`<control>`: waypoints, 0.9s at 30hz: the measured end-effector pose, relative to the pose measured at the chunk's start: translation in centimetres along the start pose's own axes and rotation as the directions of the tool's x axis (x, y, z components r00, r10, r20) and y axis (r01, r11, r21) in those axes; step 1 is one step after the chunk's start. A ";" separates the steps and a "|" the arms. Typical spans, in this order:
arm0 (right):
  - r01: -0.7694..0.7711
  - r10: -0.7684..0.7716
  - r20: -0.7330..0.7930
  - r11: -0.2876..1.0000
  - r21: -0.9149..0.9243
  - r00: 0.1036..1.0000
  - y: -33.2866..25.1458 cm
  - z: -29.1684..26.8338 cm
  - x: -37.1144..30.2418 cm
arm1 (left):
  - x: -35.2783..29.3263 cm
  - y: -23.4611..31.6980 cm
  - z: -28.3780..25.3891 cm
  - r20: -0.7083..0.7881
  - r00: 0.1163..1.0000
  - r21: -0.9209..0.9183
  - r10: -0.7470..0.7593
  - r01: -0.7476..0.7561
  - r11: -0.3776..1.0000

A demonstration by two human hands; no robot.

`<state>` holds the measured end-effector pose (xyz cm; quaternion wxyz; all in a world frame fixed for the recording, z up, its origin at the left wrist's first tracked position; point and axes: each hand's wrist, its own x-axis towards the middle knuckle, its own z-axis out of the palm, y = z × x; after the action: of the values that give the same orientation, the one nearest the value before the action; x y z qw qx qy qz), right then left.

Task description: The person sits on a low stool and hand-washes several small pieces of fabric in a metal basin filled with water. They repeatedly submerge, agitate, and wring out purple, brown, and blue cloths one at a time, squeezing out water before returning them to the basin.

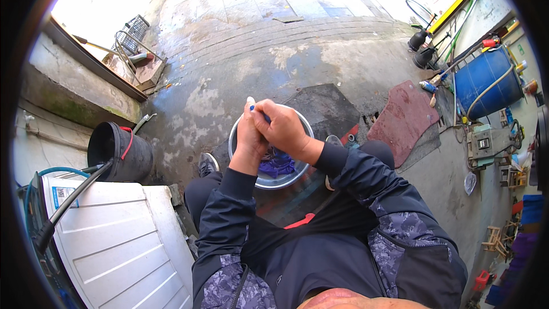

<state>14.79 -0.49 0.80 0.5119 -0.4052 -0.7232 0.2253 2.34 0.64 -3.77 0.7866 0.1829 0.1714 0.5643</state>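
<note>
Both my hands meet over a round metal basin (307,129) between my feet. My left hand (249,137) is closed, with its fingers wrapped around something small. A small white-and-blue thing (250,102) pokes out at the top of the grip; its kind is hidden by the fingers. My right hand (284,130) is closed too, pressed against the left with its thumb and fingers around the same spot. Below my wrists, a wet-looking purple cloth (277,163) lies crumpled in the basin. The far part of the basin's inside is covered by my hands.
At left stand a black bucket (134,154) with a red handle and a white ribbed plastic lid or panel (108,212) with hoses. A dark red mat (403,123) lies on the floor at right. Beyond it are a blue drum (486,83) and black sprayers (423,51).
</note>
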 end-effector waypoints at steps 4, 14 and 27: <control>-0.117 0.112 -0.123 0.992 -0.039 0.986 1.3 -1.1 2.6 | -0.7 -2.5 2.1 -0.404 0.915 0.166 0.009 0.063 0.984; -0.061 0.061 -0.014 0.998 -0.001 0.998 0.1 -0.2 0.5 | -0.5 -0.6 1.3 -0.332 0.943 0.120 -0.004 0.046 0.992; -0.150 0.131 0.155 0.981 0.119 0.979 1.5 -1.9 2.3 | -0.3 -0.1 2.8 -0.352 0.924 0.228 0.150 -0.071 0.971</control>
<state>16.74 2.09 1.65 0.4657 -0.4037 -0.7118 0.3369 3.67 0.07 -1.40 0.6838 0.1662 0.3632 0.6106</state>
